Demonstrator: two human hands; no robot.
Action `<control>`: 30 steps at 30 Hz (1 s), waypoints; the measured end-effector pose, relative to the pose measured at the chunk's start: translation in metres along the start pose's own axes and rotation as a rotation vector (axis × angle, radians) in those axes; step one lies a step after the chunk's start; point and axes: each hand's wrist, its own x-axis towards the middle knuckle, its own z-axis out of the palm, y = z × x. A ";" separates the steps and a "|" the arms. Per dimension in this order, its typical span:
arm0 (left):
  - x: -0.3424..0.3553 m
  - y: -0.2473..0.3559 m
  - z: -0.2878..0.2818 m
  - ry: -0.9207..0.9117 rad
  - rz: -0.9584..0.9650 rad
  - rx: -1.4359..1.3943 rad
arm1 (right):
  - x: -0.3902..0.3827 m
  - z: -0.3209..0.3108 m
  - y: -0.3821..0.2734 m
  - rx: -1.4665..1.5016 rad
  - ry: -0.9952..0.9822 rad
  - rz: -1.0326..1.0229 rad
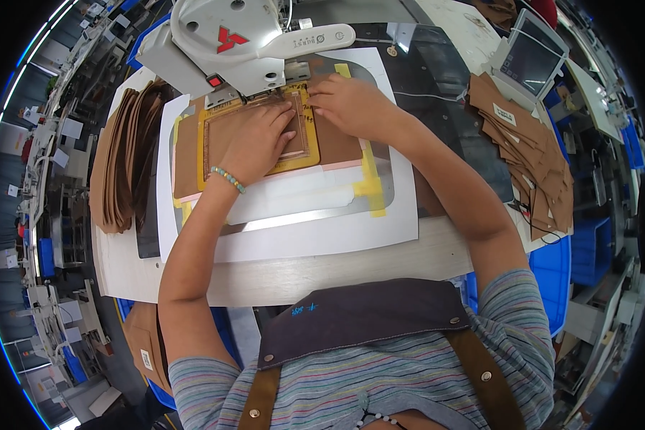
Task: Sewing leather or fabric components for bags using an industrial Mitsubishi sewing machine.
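Note:
Under the head of a white sewing machine lies a yellow rectangular frame with a brown inner border. It rests on a brown fabric panel. My left hand, a beaded bracelet at its wrist, lies flat over the frame and the fabric inside it, fingers stretched toward the needle area. My right hand is at the frame's upper right edge, its bent fingers touching there and slightly apart. Beneath the fabric is a grey metal plate with yellow tape strips, on a white sheet.
A stack of folded brown fabric pieces stands at the left. More brown pieces with white labels are piled at the right, below a tilted screen. Blue bins sit beyond the table's right edge. A thin cable crosses the dark surface.

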 end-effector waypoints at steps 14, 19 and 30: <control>-0.062 -0.012 -0.035 0.007 -0.108 -0.086 | -0.007 -0.001 -0.007 0.438 0.159 0.059; -0.081 -0.012 -0.038 -0.044 -0.097 -0.104 | 0.001 0.004 -0.044 0.466 0.054 -0.137; -0.064 -0.008 -0.027 -0.141 0.020 -0.160 | 0.004 -0.001 -0.063 0.191 -0.093 -0.212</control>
